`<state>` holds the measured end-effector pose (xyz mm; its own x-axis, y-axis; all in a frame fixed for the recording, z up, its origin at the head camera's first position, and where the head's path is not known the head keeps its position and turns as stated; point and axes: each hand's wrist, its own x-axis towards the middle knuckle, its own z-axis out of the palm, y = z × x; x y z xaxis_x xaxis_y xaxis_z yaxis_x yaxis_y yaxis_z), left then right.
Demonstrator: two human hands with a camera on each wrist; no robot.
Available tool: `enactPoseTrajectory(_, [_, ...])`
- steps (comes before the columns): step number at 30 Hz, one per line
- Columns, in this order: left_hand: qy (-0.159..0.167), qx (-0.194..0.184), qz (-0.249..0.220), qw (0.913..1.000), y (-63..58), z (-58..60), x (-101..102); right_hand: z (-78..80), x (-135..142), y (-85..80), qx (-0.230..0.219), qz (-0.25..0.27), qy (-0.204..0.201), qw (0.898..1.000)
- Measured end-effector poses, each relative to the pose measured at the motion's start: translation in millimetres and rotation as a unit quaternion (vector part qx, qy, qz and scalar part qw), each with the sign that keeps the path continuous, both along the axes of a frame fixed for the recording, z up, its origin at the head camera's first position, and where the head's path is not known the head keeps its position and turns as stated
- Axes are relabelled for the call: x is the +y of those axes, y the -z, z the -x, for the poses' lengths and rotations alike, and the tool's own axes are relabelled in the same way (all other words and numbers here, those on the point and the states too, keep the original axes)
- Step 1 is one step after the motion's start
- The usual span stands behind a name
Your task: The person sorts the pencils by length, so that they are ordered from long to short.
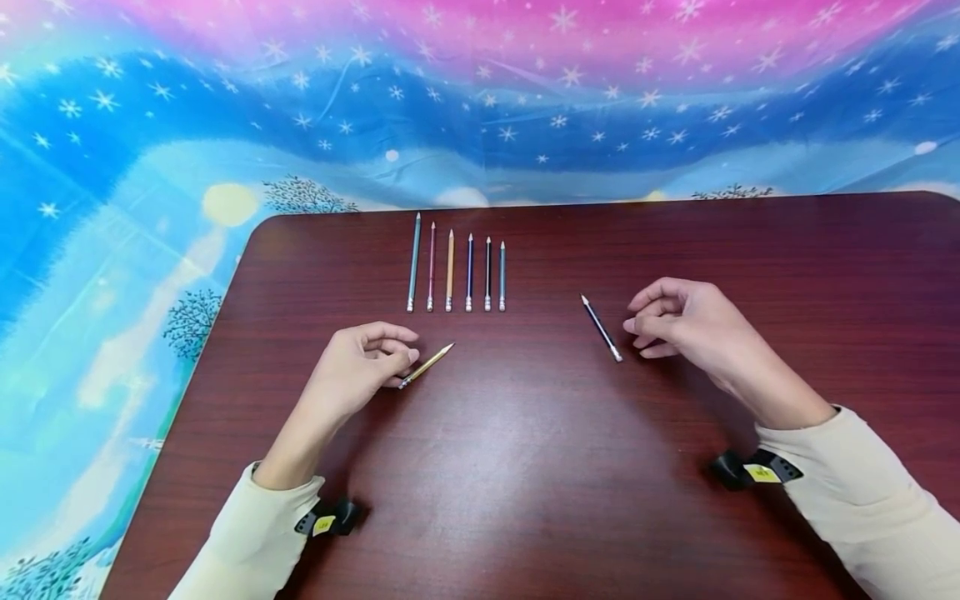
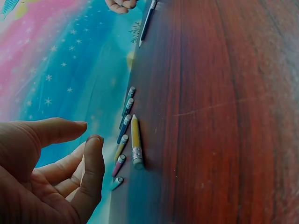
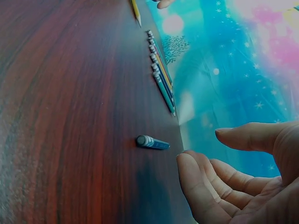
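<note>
A short yellow pencil [image 1: 427,365] lies slanted on the table, its point toward the upper right. My left hand [image 1: 360,364] is held just left of it, fingers loosely bent; in the left wrist view a gap parts thumb and forefinger, and the pencil lies apart from them. Farther right, a dark blue pencil [image 1: 602,329] rests with its white eraser end toward me. Beside it on the right hovers my right hand [image 1: 686,321]. Its thumb [image 3: 252,136] and forefinger stand apart with nothing between them in the right wrist view.
Several pencils lie side by side near the table's far edge, erasers toward me, running from a long teal pencil [image 1: 414,262] at left to a shorter blue pencil [image 1: 502,277] at right. Behind the brown table [image 1: 495,500] hangs a snowflake-patterned cloth [image 1: 480,100].
</note>
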<state>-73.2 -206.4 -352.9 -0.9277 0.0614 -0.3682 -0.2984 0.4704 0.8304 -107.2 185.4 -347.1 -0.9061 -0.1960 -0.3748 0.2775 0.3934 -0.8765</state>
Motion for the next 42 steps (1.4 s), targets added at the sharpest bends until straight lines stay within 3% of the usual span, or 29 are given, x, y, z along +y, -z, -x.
enactPoseTrajectory(12, [0.017,-0.001,0.008,0.9998,4.9,1.3,0,0.6,3,5.3,0.009,0.004,-0.001,1.000])
enactPoseTrajectory(20, [0.049,0.007,0.032,0.9982,10.0,5.9,1,5.3,-1,8.6,0.007,0.011,-0.012,1.000])
enactPoseTrajectory(28, [0.068,-0.003,0.046,0.9966,15.9,10.6,3,10.6,-8,10.0,-0.003,-0.002,-0.017,1.000])
enactPoseTrajectory(42, [0.076,0.005,0.062,0.9952,18.1,6.9,15,15.1,-18,17.4,0.018,-0.049,-0.036,0.998])
